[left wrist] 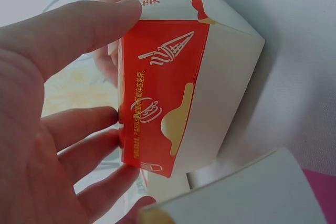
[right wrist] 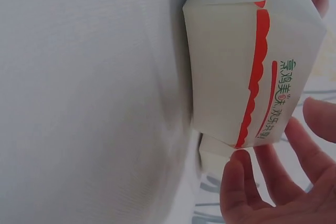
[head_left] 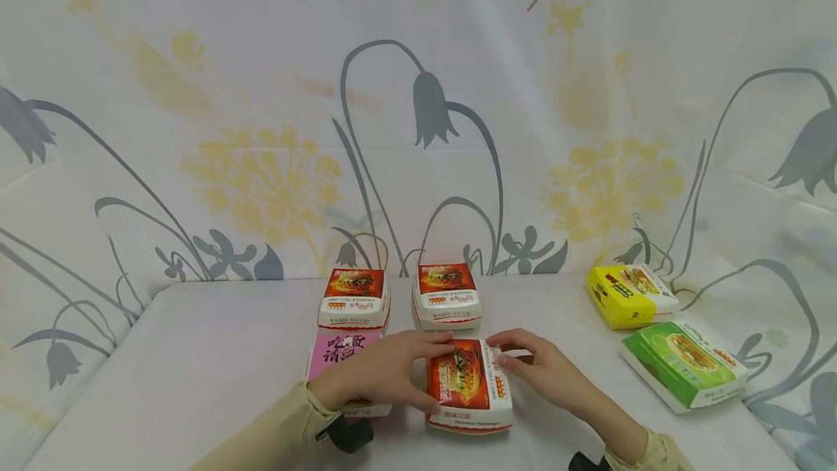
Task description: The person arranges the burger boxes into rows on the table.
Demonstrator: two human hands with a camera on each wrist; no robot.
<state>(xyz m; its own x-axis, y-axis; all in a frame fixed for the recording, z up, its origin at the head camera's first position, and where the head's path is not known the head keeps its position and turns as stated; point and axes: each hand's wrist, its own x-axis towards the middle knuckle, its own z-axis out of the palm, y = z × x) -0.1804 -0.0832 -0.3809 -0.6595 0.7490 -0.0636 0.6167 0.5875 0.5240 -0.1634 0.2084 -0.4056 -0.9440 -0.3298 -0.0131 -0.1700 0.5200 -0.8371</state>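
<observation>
A white hamburger box point(head_left: 461, 374) with a red burger picture lies on the table between both hands. My left hand point(head_left: 386, 369) spans its left side, thumb at the near corner and fingers toward the far corner. In the left wrist view, the thumb overlaps the edge of the box's red side panel point(left wrist: 163, 93). At the box's far right corner is my right hand point(head_left: 546, 368). Its fingertips touch or nearly touch the box's white side point(right wrist: 231, 66), while the thumb stands apart in the right wrist view.
Behind stand two similar hamburger boxes point(head_left: 354, 299) point(head_left: 447, 296). A pink box point(head_left: 327, 347) sits left, partly under the left hand. Farther right are a yellow box point(head_left: 628, 296) and a green box point(head_left: 686, 363). A flower-patterned curtain point(head_left: 418, 187) rises behind the white table point(head_left: 216, 355).
</observation>
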